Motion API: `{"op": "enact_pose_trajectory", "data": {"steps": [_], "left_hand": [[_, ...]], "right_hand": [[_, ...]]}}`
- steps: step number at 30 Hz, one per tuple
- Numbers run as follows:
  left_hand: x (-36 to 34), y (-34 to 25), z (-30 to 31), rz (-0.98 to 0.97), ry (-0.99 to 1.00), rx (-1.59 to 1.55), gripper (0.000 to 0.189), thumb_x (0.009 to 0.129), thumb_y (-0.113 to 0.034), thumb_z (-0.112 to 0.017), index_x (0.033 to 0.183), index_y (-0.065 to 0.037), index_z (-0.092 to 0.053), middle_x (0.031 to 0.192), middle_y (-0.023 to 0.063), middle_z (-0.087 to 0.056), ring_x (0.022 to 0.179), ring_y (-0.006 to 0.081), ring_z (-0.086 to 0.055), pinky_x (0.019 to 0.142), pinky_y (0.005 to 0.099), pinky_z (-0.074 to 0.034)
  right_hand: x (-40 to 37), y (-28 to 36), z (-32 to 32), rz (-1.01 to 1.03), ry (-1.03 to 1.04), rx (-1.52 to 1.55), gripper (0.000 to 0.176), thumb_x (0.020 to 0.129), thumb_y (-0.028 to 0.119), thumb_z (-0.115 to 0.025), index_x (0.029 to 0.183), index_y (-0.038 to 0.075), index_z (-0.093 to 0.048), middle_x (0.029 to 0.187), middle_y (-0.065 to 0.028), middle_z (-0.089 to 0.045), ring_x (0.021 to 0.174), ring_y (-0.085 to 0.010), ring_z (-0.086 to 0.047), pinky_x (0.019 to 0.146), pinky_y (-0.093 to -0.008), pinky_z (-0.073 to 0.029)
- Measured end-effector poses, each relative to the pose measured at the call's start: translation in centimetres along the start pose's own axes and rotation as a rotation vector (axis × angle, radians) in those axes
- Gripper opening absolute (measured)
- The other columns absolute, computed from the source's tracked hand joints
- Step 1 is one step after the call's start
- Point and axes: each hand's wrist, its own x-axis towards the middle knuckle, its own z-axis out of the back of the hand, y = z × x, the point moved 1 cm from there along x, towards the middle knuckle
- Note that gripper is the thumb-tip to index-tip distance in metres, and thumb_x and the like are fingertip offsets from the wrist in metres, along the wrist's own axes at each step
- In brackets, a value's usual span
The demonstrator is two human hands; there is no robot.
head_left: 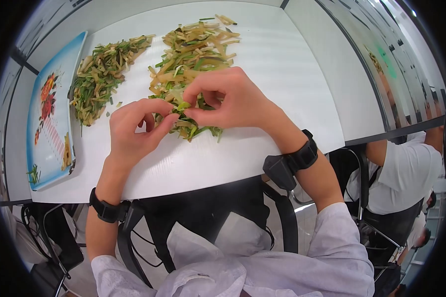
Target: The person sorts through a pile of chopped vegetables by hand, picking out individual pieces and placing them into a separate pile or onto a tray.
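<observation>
Both hands are close together over the near end of a long pile of cut green and pale yellow vegetable pieces [198,54] on the white table [282,64]. My left hand [138,127] is pinched, thumb against forefinger, at the pile's left edge. Opposite it, my right hand [230,101] pinches too. A small bright green piece [183,106] shows between the two sets of fingertips, and both hands appear to hold it. Each wrist wears a black band. The fingers partly cover the pile beneath them.
A second pile of greener cut pieces [101,74] lies to the left. Beyond it is a blue-rimmed floral tray [49,114] with a few scraps at its near end. Low partitions border the table. Another person in white [401,173] sits at the right.
</observation>
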Motion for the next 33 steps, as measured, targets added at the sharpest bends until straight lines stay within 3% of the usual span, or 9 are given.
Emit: {"op": "enact_pose_trajectory", "data": {"steps": [8, 10, 18, 26, 33], "left_hand": [[0.08, -0.08, -0.02, 0.100, 0.033, 0.013, 0.026, 0.074, -0.002, -0.081, 0.096, -0.010, -0.071, 0.076, -0.0025, -0.071, 0.048, 0.0046, -0.050, 0.044, 0.0205, -0.033], [0.49, -0.54, 0.08, 0.087, 0.055, 0.002, 0.020, 0.074, -0.001, -0.080, 0.090, -0.008, -0.072, 0.078, -0.0001, -0.071, 0.051, 0.0058, -0.053, 0.044, 0.0206, -0.038], [0.44, -0.55, 0.03, 0.080, 0.083, -0.004, 0.016, 0.074, 0.000, -0.080, 0.085, -0.007, -0.071, 0.078, 0.0015, -0.070, 0.050, 0.0068, -0.054, 0.044, 0.0209, -0.040], [0.38, -0.52, -0.14, 0.065, 0.038, 0.013, 0.016, 0.074, 0.001, -0.079, 0.086, -0.007, -0.072, 0.077, 0.0014, -0.069, 0.047, 0.0060, -0.051, 0.043, 0.0210, -0.038], [-0.15, 0.04, -0.13, 0.111, -0.031, 0.013, 0.018, 0.074, -0.002, -0.080, 0.088, -0.006, -0.071, 0.078, 0.0006, -0.069, 0.047, 0.0055, -0.050, 0.043, 0.0208, -0.034]], "right_hand": [[-0.08, -0.03, -0.02, -0.016, 0.018, 0.020, 0.017, 0.070, 0.003, -0.077, 0.083, 0.009, -0.067, 0.068, 0.0031, -0.064, 0.047, -0.0064, -0.043, 0.045, -0.0224, -0.033], [-0.07, -0.06, -0.06, -0.015, 0.021, 0.012, 0.017, 0.070, 0.003, -0.077, 0.084, 0.009, -0.068, 0.068, 0.0030, -0.064, 0.048, -0.0065, -0.043, 0.045, -0.0223, -0.033], [0.08, 0.03, -0.09, -0.089, 0.003, -0.023, 0.020, 0.072, 0.005, -0.077, 0.091, 0.009, -0.071, 0.072, 0.0029, -0.068, 0.049, -0.0060, -0.045, 0.047, -0.0211, -0.037], [0.02, -0.44, -0.20, -0.007, -0.016, -0.080, 0.010, 0.081, 0.006, -0.075, 0.091, 0.008, -0.073, 0.074, -0.0017, -0.064, 0.053, -0.0110, -0.049, 0.050, -0.0255, -0.038], [-0.17, -0.51, -0.31, 0.046, 0.023, -0.128, 0.015, 0.079, 0.005, -0.075, 0.094, 0.009, -0.073, 0.076, -0.0030, -0.064, 0.053, -0.0142, -0.052, 0.050, -0.0270, -0.040]]}}
